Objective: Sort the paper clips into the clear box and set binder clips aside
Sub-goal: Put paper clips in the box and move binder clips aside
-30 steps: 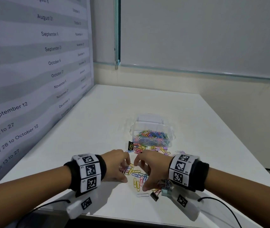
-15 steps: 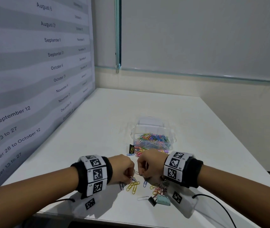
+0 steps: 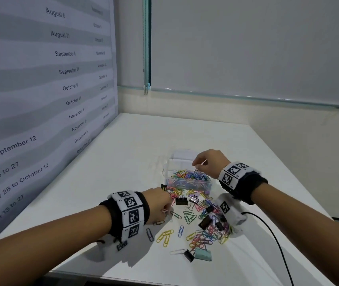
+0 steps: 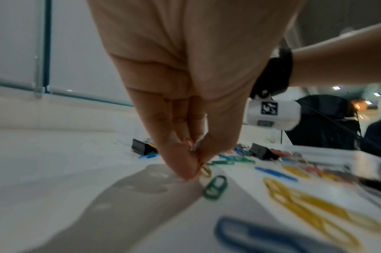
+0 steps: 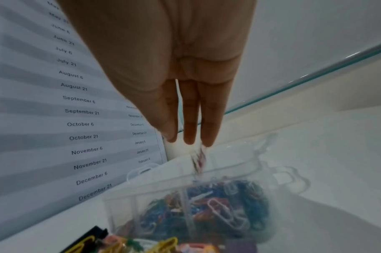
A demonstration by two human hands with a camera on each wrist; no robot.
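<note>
The clear box (image 3: 187,184) (image 5: 139,203) stands mid-table, holding many coloured paper clips (image 3: 191,175). My right hand (image 3: 195,165) (image 5: 189,142) hovers over it, fingers straight and pointing down; blurred clips (image 5: 199,160) fall from the fingertips into the box. My left hand (image 3: 165,209) (image 4: 194,164) is down at the table left of the loose clip pile (image 3: 205,234), fingertips pinched on a small paper clip. Binder clips lie among the pile: a black one (image 3: 181,201) by the box, a teal one (image 3: 203,254) and a black one (image 3: 189,255) near the front.
The white table (image 3: 123,162) ends close below the pile. A panel printed with dates (image 3: 40,100) walls the left side. The box's open lid (image 3: 183,154) lies behind it. A black cable (image 3: 275,240) trails from my right wrist.
Both hands were pinching together over the pile. My right hand has since lifted and moved forward over the box; my left hand stayed low at the pile's left edge.
</note>
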